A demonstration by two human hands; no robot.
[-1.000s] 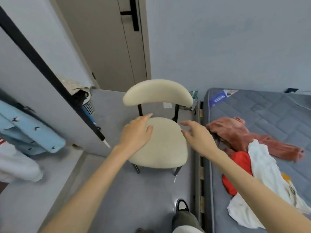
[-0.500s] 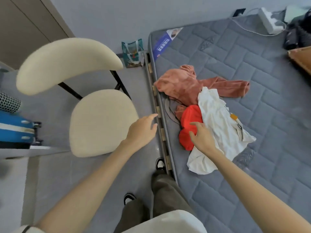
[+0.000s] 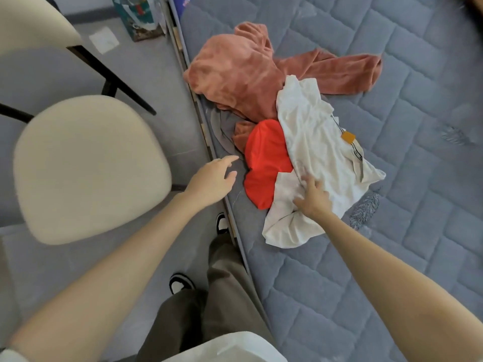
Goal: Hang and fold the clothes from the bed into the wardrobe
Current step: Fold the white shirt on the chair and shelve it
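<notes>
Since half a second ago the right hand (image 3: 312, 195) has moved from the red garment (image 3: 266, 158) onto the white garment (image 3: 321, 142), fingers spread flat on the cloth, no pinch yet. The left hand (image 3: 213, 178) has come across from the chair (image 3: 86, 165) and hovers wide and empty over the bed (image 3: 392, 257) edge. Pile (white over red, rust-pink hoodie (image 3: 235, 71) behind) lies by that chair-side edge, nothing lifted, so the white piece looks like the first pick. Orange tag (image 3: 348, 137) on it: text unreadable.
</notes>
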